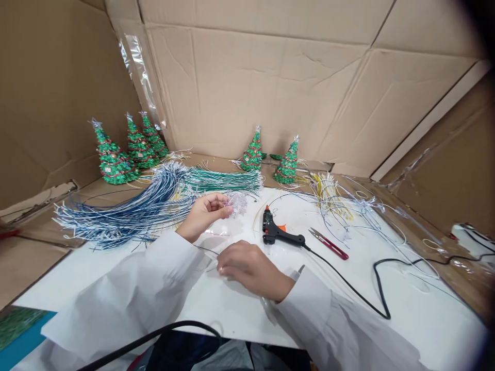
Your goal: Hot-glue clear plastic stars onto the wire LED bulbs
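My left hand (204,214) is closed, thumb and fingers pinching a clear, faintly purple ornament piece (238,204) with a jagged edge; its exact shape is hard to make out. Lower and to the right, my right hand (253,270) hovers low over the white tabletop (216,314), its fingers drawn together. A thin dark wire (207,250) runs from below my left wrist to the fingertips of my right hand, which appear to pinch it. Beside my right hand lies a black and orange glue gun (276,232), with red-handled thread snips (328,243) farther right.
Bundles of blue and white wires (127,219), green wires (224,180) and yellow-white wires (330,193) lie along the back. Small green Christmas trees (112,159) stand against the cardboard wall (255,77). A black cord (348,283) trails rightward; loose white wires (394,242) tangle there.
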A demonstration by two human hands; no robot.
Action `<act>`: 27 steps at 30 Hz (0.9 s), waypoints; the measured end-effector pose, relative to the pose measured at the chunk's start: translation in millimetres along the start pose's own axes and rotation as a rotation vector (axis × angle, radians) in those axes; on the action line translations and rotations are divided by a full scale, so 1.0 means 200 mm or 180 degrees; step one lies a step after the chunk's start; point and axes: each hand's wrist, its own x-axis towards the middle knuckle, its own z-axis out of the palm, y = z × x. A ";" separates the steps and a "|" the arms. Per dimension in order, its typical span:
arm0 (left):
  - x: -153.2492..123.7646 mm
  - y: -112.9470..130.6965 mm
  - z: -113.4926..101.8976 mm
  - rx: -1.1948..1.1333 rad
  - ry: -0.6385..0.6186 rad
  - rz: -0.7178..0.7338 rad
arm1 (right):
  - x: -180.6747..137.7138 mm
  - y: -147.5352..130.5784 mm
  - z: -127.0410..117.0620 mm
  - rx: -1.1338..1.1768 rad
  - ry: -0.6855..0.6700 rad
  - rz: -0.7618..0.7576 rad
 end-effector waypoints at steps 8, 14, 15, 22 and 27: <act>-0.03 -0.02 0.02 0.0481 -0.0654 -0.0113 | -0.03 0.03 -0.21 0.1086 0.1744 0.1302; -0.06 -0.02 0.05 0.0562 -0.1036 -0.0403 | -0.03 0.11 -0.24 0.0464 0.1718 0.1195; -0.06 -0.02 0.05 0.0571 -0.1039 -0.0412 | -0.03 0.10 -0.24 0.0304 0.1672 0.1162; -0.07 -0.03 0.05 0.0535 -0.1040 -0.0485 | -0.04 0.06 -0.22 -0.0499 0.1625 0.0805; -0.07 -0.03 0.06 0.0566 -0.1069 -0.0473 | -0.04 0.06 -0.21 -0.0754 0.1564 0.0734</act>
